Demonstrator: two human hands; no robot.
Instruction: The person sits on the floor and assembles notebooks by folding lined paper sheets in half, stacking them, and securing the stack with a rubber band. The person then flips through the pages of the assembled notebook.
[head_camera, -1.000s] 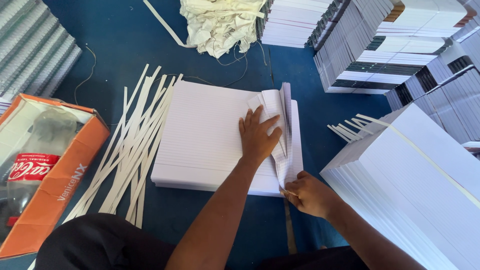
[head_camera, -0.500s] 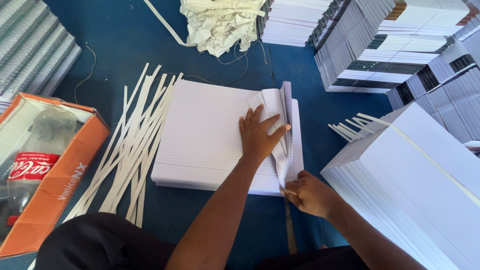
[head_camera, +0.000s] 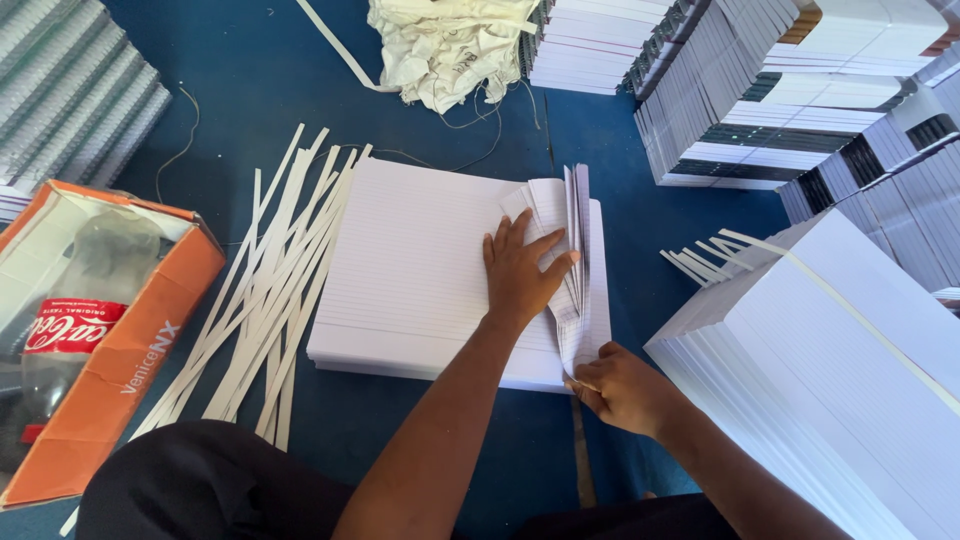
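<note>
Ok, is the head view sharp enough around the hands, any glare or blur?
Head view: even, soft light, faint shadows; left hand, right hand and ruled paper stack sharp; white sheets bright but lines readable; slight wide-angle bend at edges.

Blue floor (head_camera: 250, 90): open above the ruled stack (head_camera: 420, 270). Left blocked by paper strips (head_camera: 270, 300) and orange box (head_camera: 110, 330); right by white stack (head_camera: 840, 370); top by cloth (head_camera: 450, 45).

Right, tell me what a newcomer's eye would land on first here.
First, the stack of lined paper at the centre of the blue surface, with the left hand pressed flat on it while the right hand fans up sheets at its right edge. Next, the loose white paper strips splayed to its left, beside an orange box holding a plastic bottle.
</note>
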